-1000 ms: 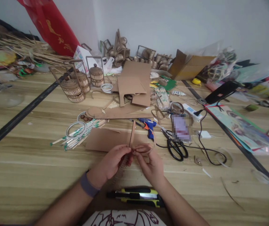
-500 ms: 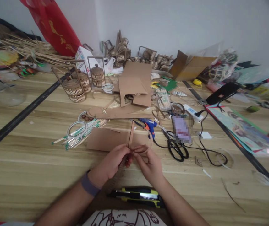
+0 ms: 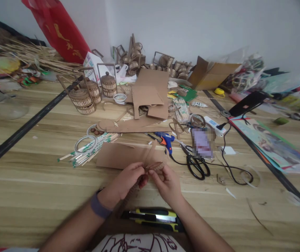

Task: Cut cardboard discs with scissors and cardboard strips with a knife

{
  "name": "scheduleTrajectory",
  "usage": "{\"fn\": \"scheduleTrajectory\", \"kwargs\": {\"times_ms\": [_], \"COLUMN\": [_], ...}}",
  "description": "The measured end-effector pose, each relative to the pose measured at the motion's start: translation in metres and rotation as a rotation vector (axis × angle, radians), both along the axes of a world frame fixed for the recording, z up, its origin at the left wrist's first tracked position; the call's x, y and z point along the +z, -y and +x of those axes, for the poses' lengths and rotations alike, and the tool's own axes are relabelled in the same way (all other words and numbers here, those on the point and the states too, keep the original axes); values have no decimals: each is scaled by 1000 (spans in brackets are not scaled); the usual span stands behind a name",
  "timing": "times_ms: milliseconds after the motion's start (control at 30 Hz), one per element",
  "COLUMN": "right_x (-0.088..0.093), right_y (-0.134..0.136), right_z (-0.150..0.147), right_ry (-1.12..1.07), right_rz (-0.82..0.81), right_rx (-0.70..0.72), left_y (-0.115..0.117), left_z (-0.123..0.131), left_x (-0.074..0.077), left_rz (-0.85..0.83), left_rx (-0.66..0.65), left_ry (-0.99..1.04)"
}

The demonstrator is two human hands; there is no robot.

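My left hand (image 3: 132,177) and my right hand (image 3: 168,182) meet above the near middle of the table. Between their pinched fingers is a narrow cardboard strip (image 3: 151,151), one end pointing away from me and tilted right. Part of the strip is hidden by my fingers. Just beyond lies a flat cardboard piece (image 3: 115,155) on the tabletop. Close to my body, below the hands, are yellow-and-black utility knives (image 3: 156,218). A blue glue gun (image 3: 168,139) and black-handled scissors (image 3: 198,167) rest to the right of the hands.
Wooden matchstick-like sticks in a clear wrapper (image 3: 94,150), with a white ring (image 3: 85,144) on top, lie left. Small lidded baskets (image 3: 81,99) stand behind them. Stacked cardboard (image 3: 150,84) sits at the back centre. A black cable (image 3: 225,150) curls across the right side.
The strip's far end has swung to the right and lowered. My hands stay close together in nearly the same place.
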State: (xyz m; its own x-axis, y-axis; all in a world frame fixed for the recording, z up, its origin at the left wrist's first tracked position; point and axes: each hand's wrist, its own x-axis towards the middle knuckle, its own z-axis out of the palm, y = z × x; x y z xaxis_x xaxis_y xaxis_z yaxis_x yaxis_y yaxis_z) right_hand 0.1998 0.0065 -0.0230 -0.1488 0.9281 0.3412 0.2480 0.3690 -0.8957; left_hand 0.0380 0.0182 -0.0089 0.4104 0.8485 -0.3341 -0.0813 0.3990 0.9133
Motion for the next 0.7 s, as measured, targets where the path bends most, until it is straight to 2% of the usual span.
{"fn": "scheduleTrajectory", "kwargs": {"times_ms": [200, 300, 367, 500, 600, 700], "right_x": [0, 0, -1, -1, -2, -3], "right_y": [-3, -5, -6, -7, -6, -5], "right_z": [-1, -1, -2, -2, -3, -5], "right_ry": [-229, -288, -307, -344, -360, -368], "right_rz": [-175, -207, -212, -228, -243, -245], "right_rx": [-15, -52, -69, -94, -98, -101], "left_y": [-2, -2, 0, 7, 11, 13], "left_z": [-1, -2, -2, 0, 3, 4], "left_x": [5, 6, 5, -1, -6, -9], "left_rz": [-13, 25, 187, 620, 828, 957], "left_rx": [-37, -47, 21, 188, 170, 183], "left_ry": [15, -86, -285, -699, -859, -954]}}
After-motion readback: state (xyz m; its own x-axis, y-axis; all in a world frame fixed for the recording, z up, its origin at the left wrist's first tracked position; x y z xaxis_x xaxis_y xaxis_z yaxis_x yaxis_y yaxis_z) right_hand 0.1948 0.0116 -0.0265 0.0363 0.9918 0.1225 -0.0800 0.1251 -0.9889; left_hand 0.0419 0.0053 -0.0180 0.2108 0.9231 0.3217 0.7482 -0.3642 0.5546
